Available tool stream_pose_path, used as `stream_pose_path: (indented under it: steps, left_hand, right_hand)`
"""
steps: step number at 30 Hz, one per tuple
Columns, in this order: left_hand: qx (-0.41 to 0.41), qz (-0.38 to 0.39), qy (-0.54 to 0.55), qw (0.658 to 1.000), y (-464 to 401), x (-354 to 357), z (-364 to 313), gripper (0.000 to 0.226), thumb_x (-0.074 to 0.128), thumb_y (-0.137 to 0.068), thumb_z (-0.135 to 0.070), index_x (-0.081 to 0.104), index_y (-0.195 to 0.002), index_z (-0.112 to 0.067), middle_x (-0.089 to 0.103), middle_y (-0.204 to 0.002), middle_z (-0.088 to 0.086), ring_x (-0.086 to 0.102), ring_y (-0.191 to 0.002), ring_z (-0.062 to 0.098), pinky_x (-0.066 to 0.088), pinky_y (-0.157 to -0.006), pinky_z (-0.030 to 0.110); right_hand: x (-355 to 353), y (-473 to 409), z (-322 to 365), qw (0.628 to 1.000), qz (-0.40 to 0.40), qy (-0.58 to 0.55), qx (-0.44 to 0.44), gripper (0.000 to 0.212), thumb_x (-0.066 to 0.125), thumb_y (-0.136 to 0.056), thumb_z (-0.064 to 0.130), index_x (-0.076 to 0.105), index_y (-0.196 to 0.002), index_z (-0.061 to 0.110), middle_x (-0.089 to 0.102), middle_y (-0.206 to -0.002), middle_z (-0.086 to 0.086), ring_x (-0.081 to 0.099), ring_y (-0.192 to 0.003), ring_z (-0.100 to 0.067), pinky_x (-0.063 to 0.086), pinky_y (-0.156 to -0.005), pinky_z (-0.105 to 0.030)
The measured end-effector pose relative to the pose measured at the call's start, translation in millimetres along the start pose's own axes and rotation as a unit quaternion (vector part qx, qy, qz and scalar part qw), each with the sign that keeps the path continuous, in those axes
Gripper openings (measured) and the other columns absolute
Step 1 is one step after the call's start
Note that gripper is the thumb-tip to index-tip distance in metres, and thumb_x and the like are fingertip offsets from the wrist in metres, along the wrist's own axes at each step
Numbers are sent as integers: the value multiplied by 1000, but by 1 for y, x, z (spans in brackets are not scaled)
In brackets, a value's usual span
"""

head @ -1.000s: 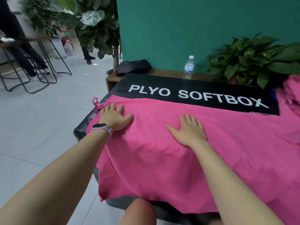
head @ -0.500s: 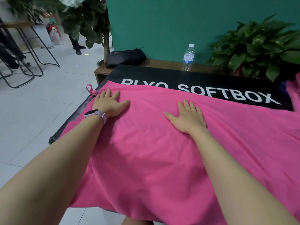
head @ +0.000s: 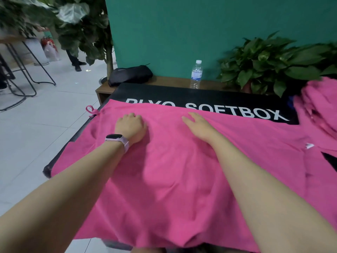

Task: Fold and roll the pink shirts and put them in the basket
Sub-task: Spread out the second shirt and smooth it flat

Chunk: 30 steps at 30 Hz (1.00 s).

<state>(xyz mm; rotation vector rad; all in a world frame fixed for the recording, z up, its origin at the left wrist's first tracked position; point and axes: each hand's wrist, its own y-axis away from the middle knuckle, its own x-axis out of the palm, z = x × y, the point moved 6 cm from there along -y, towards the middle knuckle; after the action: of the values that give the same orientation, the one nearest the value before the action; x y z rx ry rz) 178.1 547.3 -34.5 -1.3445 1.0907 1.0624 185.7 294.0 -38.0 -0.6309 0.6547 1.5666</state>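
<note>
Both hands lie on the pink shirt (head: 164,179) — left hand (head: 131,126) curled, grasping fabric; right hand (head: 198,126) flat, released.

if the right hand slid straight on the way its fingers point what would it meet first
Likely the far edge of the pink shirt, then the black mat. The right hand points up and left; the water bottle stands further on.

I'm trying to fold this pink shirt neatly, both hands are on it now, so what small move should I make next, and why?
Probably take hold of the far edge and fold it toward you. The pink shirt lies spread over the black mat, the left hand and right hand both rest near that edge, and no fold shows yet.
</note>
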Motion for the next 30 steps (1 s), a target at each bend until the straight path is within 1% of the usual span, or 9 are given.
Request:
stream_pose_path:
  steps: [2,4,5,6,8,10,11,14,30]
  left_hand:
    - [50,22,53,997,18,4,-41,46,39,-100,-47,58,-126,-13,54,-130,12,50,-121,35,40,-102,43]
    - [91,44,72,992,33,11,-76,54,38,-98,-58,55,-131,-18,49,-136,9,43,-129,33,34,-110,43]
    - [96,58,70,991,39,14,-86,60,35,-97,-64,52,-134,-20,46,-140,8,39,-133,32,29,-113,44]
    - [95,74,61,991,43,18,-93,66,31,-95,-68,47,-140,-22,41,-147,8,34,-138,32,25,-116,45]
    - [85,102,47,990,48,25,-95,79,24,-93,-74,29,-154,-23,23,-162,9,19,-149,32,15,-122,46]
    - [76,116,48,989,48,29,-93,85,20,-92,-77,15,-160,-26,9,-168,7,7,-154,31,7,-124,46]
    - [75,120,47,989,47,31,-92,86,19,-91,-77,11,-160,-27,6,-168,6,4,-154,30,5,-125,46]
    - [70,123,36,989,42,34,-92,86,18,-91,-78,7,-161,-29,3,-169,5,2,-155,29,3,-125,45]
    - [66,82,20,994,-53,58,-95,84,20,-90,-79,17,-159,-31,12,-167,3,11,-153,27,10,-124,44]
  right_hand:
    - [-37,20,-6,988,-139,-12,-60,30,47,-103,31,66,-119,13,63,-126,-6,58,-117,-25,46,-101,-39]
    - [-70,47,-26,956,-274,65,-81,20,46,-99,19,59,-85,14,60,-92,-4,57,-85,-27,46,-74,-41]
    - [-80,58,-39,950,-289,100,-66,19,46,-97,18,56,-82,15,57,-89,-3,55,-83,-28,43,-70,-39]
    - [-87,64,-55,953,-270,132,-38,17,46,-96,18,59,-86,14,59,-94,-5,57,-89,-30,44,-72,-39]
    - [-87,67,-91,963,-164,213,39,29,45,-99,26,64,-115,11,61,-123,-12,56,-116,-33,48,-93,-42]
    - [-81,72,-120,959,-46,260,106,56,34,-105,43,40,-152,15,34,-161,-10,32,-148,-29,29,-119,-43]
    - [-79,74,-128,957,-12,262,124,64,27,-105,51,22,-160,20,14,-169,-3,15,-155,-25,16,-125,-43]
    - [-76,67,-141,957,12,257,136,70,22,-103,59,4,-163,27,-5,-170,5,-4,-156,-19,1,-126,-42]
    - [-97,-40,-155,956,-25,275,97,67,20,-102,59,7,-162,31,0,-169,11,-1,-156,-14,0,-125,-39]
